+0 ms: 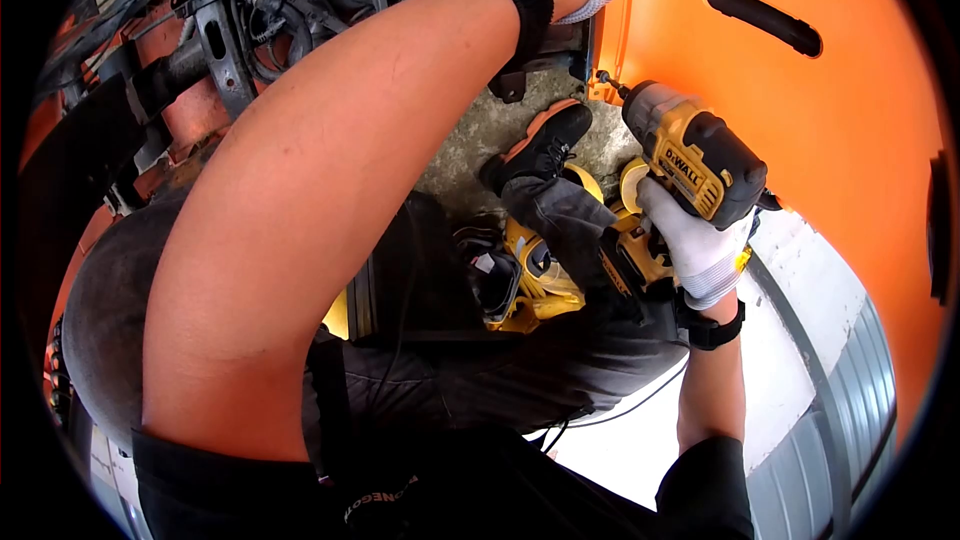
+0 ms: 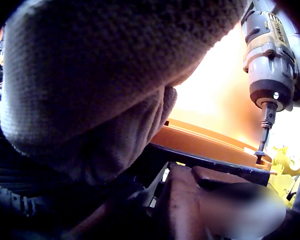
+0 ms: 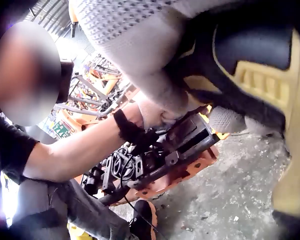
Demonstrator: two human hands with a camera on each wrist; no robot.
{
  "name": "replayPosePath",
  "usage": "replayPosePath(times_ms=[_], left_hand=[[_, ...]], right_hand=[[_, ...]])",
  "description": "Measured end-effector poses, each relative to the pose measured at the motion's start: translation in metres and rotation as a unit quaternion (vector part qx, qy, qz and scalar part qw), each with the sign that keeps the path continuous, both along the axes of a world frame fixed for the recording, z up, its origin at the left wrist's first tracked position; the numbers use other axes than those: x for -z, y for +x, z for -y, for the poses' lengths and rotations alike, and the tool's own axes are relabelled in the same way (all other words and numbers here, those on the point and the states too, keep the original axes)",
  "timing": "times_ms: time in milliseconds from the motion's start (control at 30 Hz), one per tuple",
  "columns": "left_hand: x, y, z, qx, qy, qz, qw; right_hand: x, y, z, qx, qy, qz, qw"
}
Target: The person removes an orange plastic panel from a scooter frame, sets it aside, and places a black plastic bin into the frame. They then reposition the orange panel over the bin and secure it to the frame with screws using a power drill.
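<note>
My right hand (image 1: 690, 240), in a white knit glove, grips the handle of a yellow and black DeWalt impact driver (image 1: 690, 155). In the left wrist view a bit (image 2: 265, 132) extends from its chuck, its tip right at a bolt at the lower corner of a large orange panel (image 1: 760, 0). By that panel's edge is my gloved left hand (image 2: 90, 90), mostly cut off at the top of the head view. I cannot tell whether its fingers grip the edge. The right wrist view shows the left hand (image 3: 155, 114) close over the dark frame.
A machine frame with cables and hoses (image 1: 270, 20) lies to the left. Below the driver is a shoe (image 1: 545, 140) on the concrete floor (image 1: 460, 165). Yellow tools or cases (image 1: 545, 285) lie between the legs. The orange panel has a black slot (image 1: 763, 20).
</note>
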State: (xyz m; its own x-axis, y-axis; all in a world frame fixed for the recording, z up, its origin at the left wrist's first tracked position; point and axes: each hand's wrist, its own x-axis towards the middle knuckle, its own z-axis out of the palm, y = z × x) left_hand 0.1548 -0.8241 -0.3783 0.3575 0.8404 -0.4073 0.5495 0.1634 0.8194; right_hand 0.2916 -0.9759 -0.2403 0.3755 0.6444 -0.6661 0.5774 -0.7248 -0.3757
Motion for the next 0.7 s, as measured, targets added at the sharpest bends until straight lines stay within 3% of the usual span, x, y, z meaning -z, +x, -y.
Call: replayPosePath(times_ms=[167,267,367,467,600,700], left_hand=[[0.003,0.006,-0.003,-0.001,-0.013,-0.014,1.000],[0.003,0.005,-0.002,-0.005,-0.006,-0.016,1.000],[0.004,0.001,0.000,-0.016,0.000,0.007,1.000],[0.009,0.008,-0.003,-0.004,-0.012,-0.012,1.000],[0.013,0.012,-0.003,-0.007,0.004,-0.028,1.000],[0.011,0.011,-0.003,-0.010,-0.004,-0.029,1.000]], right_hand=[[0.000,0.001,-0.001,-0.005,-0.042,-0.025,0.999],[0.002,-0.005,0.003,-0.003,0.016,-0.012,1.000],[0.003,-0.007,0.008,-0.116,0.060,0.046,0.990],[0.009,-0.004,0.019,-0.169,0.051,0.066,0.982],[0.013,0.000,0.024,-0.072,0.031,0.030,0.996],[0.013,-0.001,0.023,-0.056,0.041,0.034,0.997]])
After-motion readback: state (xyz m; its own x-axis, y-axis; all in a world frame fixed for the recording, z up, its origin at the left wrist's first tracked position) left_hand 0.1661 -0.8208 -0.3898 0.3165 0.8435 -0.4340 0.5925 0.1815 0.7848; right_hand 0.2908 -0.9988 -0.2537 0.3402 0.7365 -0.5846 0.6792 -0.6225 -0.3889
